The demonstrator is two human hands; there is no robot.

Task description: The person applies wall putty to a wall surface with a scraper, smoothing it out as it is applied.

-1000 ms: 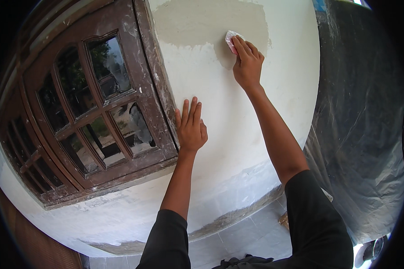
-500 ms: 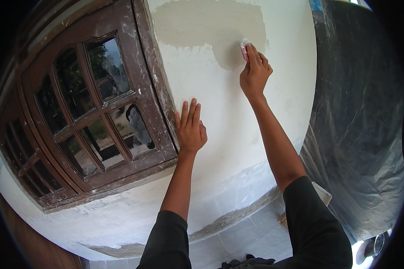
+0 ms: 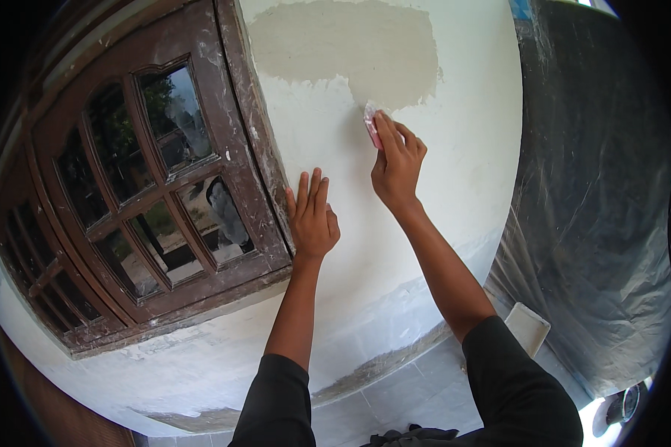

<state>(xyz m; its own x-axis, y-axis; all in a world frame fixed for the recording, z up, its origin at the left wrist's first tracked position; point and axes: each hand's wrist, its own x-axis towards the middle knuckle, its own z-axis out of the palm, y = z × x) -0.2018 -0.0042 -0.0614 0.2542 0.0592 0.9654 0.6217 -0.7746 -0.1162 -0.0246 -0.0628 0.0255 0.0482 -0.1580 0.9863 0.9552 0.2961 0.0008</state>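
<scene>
My right hand [image 3: 399, 160] pinches a small flat pink piece [image 3: 372, 127] smeared with white, its kind not clear to me. It is held against the wall at the lower edge of a beige patch [image 3: 343, 41]. Around that patch the wall [image 3: 455, 164] is off-white. My left hand [image 3: 314, 220] lies flat on the wall lower down and to the left, fingers stretched upward, holding nothing. Its fingertips are beside the brown wooden frame [image 3: 265, 141] of a window.
The window's glass panes [image 3: 175, 112] and wood carry white smears. A dark plastic sheet [image 3: 596, 186] hangs at the right. Below it, a whitish tray [image 3: 528, 328] sits near the grey tiled floor [image 3: 417, 387]. A dark bucket [image 3: 625, 406] stands at the lower right.
My right hand has moved down and left along the wall with the pink piece. More of the tray shows beside my right arm. My left hand stays in place on the wall.
</scene>
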